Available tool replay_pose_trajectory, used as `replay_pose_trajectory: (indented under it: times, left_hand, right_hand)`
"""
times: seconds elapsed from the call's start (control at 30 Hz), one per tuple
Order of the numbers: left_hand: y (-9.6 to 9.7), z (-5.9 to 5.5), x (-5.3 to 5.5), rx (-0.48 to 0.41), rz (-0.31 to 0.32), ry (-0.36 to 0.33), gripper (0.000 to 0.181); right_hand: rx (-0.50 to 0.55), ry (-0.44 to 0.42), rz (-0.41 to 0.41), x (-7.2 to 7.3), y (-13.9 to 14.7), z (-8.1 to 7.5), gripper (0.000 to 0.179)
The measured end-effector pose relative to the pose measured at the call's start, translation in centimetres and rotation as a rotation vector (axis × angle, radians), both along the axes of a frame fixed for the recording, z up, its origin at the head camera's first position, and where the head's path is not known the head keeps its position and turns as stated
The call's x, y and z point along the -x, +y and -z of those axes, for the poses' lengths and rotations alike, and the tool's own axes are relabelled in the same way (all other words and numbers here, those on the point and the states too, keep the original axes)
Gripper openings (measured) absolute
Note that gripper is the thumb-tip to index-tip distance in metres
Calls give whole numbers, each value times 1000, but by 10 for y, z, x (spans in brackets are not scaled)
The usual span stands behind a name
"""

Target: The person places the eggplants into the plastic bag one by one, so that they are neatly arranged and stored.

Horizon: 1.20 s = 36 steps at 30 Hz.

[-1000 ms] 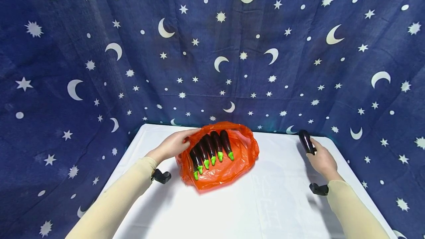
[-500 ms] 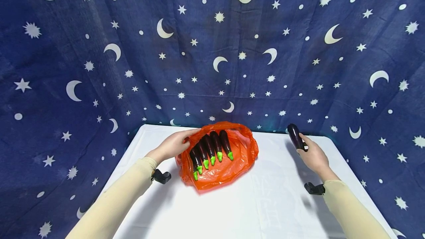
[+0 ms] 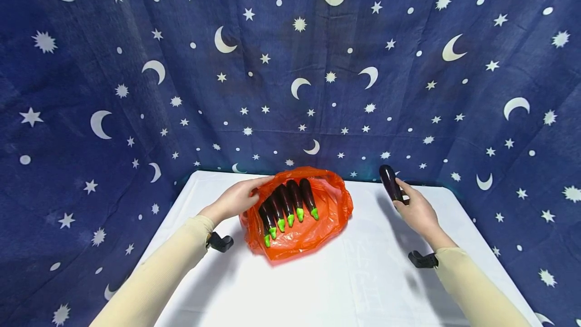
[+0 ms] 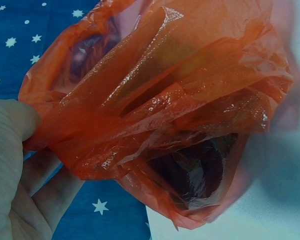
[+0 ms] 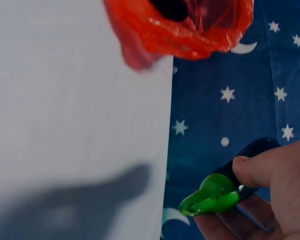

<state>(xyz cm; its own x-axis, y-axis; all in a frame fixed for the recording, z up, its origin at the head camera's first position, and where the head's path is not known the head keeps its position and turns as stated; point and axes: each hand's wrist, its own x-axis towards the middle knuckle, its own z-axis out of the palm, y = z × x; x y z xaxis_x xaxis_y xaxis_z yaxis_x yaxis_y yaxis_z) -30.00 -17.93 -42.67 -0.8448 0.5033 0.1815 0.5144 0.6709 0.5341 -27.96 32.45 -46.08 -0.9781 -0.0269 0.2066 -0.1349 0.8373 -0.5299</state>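
An orange-red plastic bag [image 3: 329, 211] lies on the table with its mouth spread toward the head camera. Inside it several dark eggplants [image 3: 296, 200] with green stems lie side by side. My left hand [image 3: 232, 198] pinches the bag's left rim; the left wrist view shows the thumb [image 4: 25, 117] over the gathered plastic. Off to the right, my right hand [image 3: 418, 211] holds another eggplant [image 3: 389, 181] above the table, its shadow falling on the cloth. In the right wrist view the green stem [image 5: 212, 195] points out past the thumb.
A white cloth covers the table [image 3: 327, 291], stretching in front of the bag and between it and the right hand. A dark blue curtain [image 3: 272, 90] with moons and stars rises right behind the table and along both sides.
My right hand has moved left toward the bag, carrying the eggplant with it. The left hand keeps its grip on the bag's rim, and the bag stays in place.
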Motion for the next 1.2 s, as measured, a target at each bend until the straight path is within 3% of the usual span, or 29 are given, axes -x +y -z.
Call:
replay_pose_trajectory:
  times: [0.83,1.2]
  left_hand:
    - [-1,1,1,7,3,18,65]
    - [-1,0,0,7,-3,14,65]
  right_hand:
    - [92,76,-144,-11,-54,-9,69]
    - [69,77,-178,-16,-76,-5,69]
